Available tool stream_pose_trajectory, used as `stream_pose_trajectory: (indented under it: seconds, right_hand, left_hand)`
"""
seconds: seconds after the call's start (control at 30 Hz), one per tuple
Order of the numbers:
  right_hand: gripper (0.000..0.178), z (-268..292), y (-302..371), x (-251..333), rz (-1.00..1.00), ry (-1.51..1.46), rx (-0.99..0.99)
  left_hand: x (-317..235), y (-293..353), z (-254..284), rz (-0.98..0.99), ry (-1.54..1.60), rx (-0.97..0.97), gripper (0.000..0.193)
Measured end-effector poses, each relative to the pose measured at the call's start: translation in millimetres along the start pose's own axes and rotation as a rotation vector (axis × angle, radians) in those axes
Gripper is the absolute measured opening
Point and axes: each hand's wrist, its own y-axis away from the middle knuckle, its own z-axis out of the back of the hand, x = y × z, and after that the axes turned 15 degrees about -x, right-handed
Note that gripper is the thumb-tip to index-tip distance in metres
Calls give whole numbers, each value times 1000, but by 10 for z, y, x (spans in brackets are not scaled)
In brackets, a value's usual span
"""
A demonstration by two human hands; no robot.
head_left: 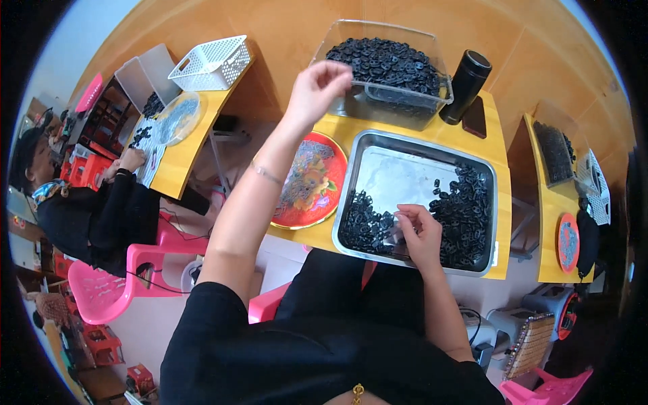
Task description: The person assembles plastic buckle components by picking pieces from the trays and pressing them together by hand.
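Observation:
My left hand (318, 91) is raised at the left front corner of a clear plastic bin (374, 111), its fingers curled together with slightly blurred tips. Heaped in that bin are small black plastic pieces (385, 66) with holes. Over the front part of a metal tray (491, 202) is my right hand (421, 237), thumb and fingertips pinched together. What either hand holds, if anything, is too small or hidden to make out. Similar black pieces lie in the tray in two piles, a left pile (364, 223) and a larger right pile (466, 219). Left of the tray, beneath my left forearm, sits a red flowered plate (331, 156) with thin metal-looking bits.
A black cylindrical flask (467, 86) and a dark flat phone-like object (475, 118) stand right of the bin. At a left table, another person (81, 209) sits near a white basket (212, 62). Pink chairs (101, 290) stand left. Another yellow table (540, 202) is right.

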Motion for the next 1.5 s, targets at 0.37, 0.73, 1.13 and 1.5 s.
stream_pose_trajectory:
  seconds: [0.37, 0.73, 1.13, 1.5]
  right_hand:
    - [24, -15, 35, -7, -9, 11, 19]
    - [25, -21, 40, -28, 20, 2, -21]
    - [13, -22, 21, -48, 17, 61, 9]
    - [17, 5, -1, -23, 313, 530, 258]
  left_hand:
    - [294, 1392, 743, -92, -553, 430, 10]
    - [453, 1574, 608, -252, -795, 516, 13]
    - [320, 1500, 606, -225, -744, 425, 13]
    - [249, 1762, -37, 547, 323, 246, 12]
